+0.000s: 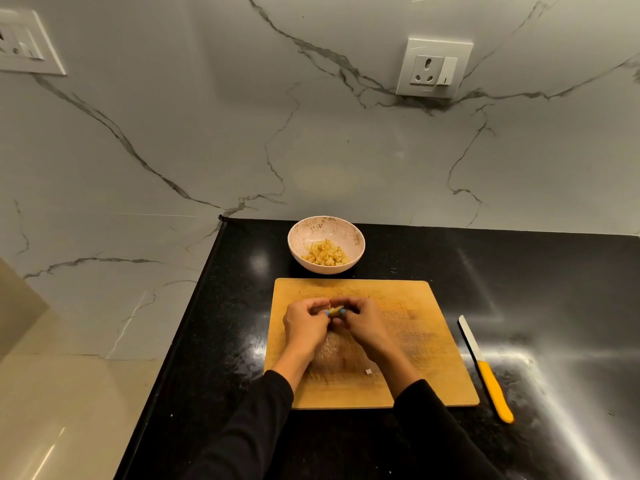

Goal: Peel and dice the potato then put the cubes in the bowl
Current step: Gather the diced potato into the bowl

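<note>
Potato pieces (pixel 335 310), pale yellow and few, sit between the two hands over the middle of the wooden cutting board (pixel 429 341), just below the centre of the frame. Both hands meet there: the left hand (pixel 304 323) and the right hand (pixel 362 322) curl their fingers (pixel 320 304) inward around the pieces, fingertips close together and pinching them from either side, with blue-painted nails showing at the point where the hands touch. Whether the pieces rest on the board or are lifted off it cannot be told. Black sleeves (pixel 263 420) cover both forearms, which enter from the bottom edge of the frame. One small white cube (pixel 368 372) lies alone on the board lower down, just beside the right wrist. Above the board, near its upper edge but apart from it, stands a pale speckled bowl (pixel 356 237) that holds a heap of diced potato cubes (pixel 325 255). To the right of the board, on the black polished table (pixel 554 306), lies a knife (pixel 485 368) with a white blade pointing toward the upper part of the frame and a yellow handle toward the lower right; neither hand touches it. A grey-veined marble wall (pixel 207 133) fills the upper half of the frame, with a white socket plate (pixel 434 68) at upper right and another switch plate (pixel 24 43) at the upper left edge.
</note>
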